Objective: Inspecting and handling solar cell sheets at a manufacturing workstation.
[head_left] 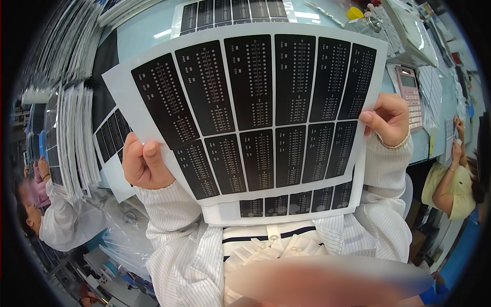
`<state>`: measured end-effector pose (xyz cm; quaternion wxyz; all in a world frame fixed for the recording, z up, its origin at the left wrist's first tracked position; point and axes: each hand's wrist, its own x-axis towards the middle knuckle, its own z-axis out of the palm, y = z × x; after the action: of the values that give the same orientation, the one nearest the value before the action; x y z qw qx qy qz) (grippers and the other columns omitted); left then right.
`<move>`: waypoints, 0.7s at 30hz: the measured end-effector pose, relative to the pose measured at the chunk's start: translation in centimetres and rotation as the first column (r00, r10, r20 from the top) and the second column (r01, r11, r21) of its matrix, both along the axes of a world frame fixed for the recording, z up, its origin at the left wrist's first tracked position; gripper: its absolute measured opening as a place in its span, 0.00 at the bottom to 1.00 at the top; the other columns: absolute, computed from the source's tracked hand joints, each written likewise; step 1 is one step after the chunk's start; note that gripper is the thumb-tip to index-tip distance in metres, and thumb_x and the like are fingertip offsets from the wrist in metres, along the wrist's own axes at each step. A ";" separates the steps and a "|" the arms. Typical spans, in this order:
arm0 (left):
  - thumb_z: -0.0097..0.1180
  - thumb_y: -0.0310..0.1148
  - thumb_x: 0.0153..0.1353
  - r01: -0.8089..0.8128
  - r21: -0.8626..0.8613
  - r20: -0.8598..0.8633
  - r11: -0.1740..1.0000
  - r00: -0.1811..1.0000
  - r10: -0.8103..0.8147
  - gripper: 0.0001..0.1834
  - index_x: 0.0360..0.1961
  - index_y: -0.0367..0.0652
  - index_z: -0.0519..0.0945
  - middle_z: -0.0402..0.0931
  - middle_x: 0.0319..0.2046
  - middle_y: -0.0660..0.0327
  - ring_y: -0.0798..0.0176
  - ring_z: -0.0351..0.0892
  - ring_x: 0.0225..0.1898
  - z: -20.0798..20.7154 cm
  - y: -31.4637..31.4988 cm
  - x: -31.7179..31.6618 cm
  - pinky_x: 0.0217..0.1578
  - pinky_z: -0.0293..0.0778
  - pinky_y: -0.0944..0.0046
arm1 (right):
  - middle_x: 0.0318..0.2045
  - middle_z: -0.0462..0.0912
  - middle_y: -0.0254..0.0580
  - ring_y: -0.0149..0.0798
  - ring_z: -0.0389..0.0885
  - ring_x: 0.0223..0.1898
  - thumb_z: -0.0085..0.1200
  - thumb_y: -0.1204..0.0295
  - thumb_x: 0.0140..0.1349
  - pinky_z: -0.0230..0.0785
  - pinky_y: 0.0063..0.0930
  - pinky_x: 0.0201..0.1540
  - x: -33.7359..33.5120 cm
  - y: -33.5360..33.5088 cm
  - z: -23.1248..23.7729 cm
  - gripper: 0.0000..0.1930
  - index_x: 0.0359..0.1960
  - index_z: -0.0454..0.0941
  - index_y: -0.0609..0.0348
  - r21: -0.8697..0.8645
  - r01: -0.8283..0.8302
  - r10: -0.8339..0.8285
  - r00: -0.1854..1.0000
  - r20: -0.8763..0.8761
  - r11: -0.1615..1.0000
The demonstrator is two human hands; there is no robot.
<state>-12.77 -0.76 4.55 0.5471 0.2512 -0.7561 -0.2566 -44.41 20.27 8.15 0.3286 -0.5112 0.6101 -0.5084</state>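
Before me I hold up a white sheet printed with rows of black label panels (248, 82), which carry small light marks. My left hand (147, 161) pinches its left edge between thumb and curled fingers. On the opposite edge, the thumb and fingers of my right hand (387, 120) are closed in the same way. Below it, close to my body, lie more white sheets with black panels (302, 203), mostly covered by the held sheet. A similar label sheet (222, 10) rests on the table farther off.
Tall stacks of sheets (71, 138) stand at the left, with more black-panelled sheets beside them. To the right are a pink calculator (410, 89) and papers. A glass bottle (364, 24) and a yellow cap (354, 13) sit at the far right. Other people work on both sides.
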 end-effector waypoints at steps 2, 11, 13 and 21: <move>0.51 0.36 0.58 0.001 0.003 0.011 1.000 1.000 -0.001 0.14 0.21 0.36 0.71 0.72 0.19 0.60 0.72 0.64 0.18 0.0 0.1 0.1 0.20 0.59 0.74 | 0.19 0.77 0.41 0.26 0.71 0.14 0.54 0.76 0.52 0.60 0.15 0.18 0.0 0.1 -0.1 0.06 0.22 0.75 0.67 -0.009 -0.002 0.002 1.000 -0.004 1.000; 0.51 0.37 0.58 -0.012 -0.050 0.040 0.999 0.999 0.014 0.15 0.22 0.36 0.71 0.72 0.19 0.60 0.72 0.65 0.17 0.0 0.2 0.2 0.18 0.59 0.74 | 0.18 0.77 0.41 0.25 0.70 0.13 0.52 0.75 0.53 0.60 0.15 0.15 0.1 0.3 -0.4 0.06 0.24 0.73 0.67 -0.084 -0.029 0.025 0.998 -0.054 0.996; 0.51 0.37 0.58 -0.008 -0.058 0.035 0.998 0.999 0.010 0.15 0.22 0.36 0.71 0.72 0.19 0.60 0.72 0.65 0.17 0.0 0.2 0.2 0.18 0.59 0.74 | 0.19 0.77 0.41 0.25 0.70 0.13 0.52 0.75 0.54 0.59 0.14 0.16 0.0 0.3 -0.5 0.06 0.24 0.73 0.67 -0.082 -0.030 0.026 0.999 -0.047 0.996; 0.52 0.36 0.58 0.029 -0.037 0.021 0.999 0.999 -0.028 0.14 0.22 0.36 0.71 0.72 0.19 0.59 0.72 0.65 0.17 0.0 0.1 0.1 0.18 0.59 0.75 | 0.19 0.77 0.41 0.25 0.70 0.14 0.52 0.73 0.54 0.60 0.15 0.16 -0.1 0.3 -0.5 0.08 0.23 0.72 0.66 -0.082 -0.013 0.009 0.999 -0.053 0.997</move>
<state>-12.69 -0.66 4.51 0.5402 0.2327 -0.7699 -0.2476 -44.46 20.60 7.67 0.2939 -0.5408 0.5944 -0.5175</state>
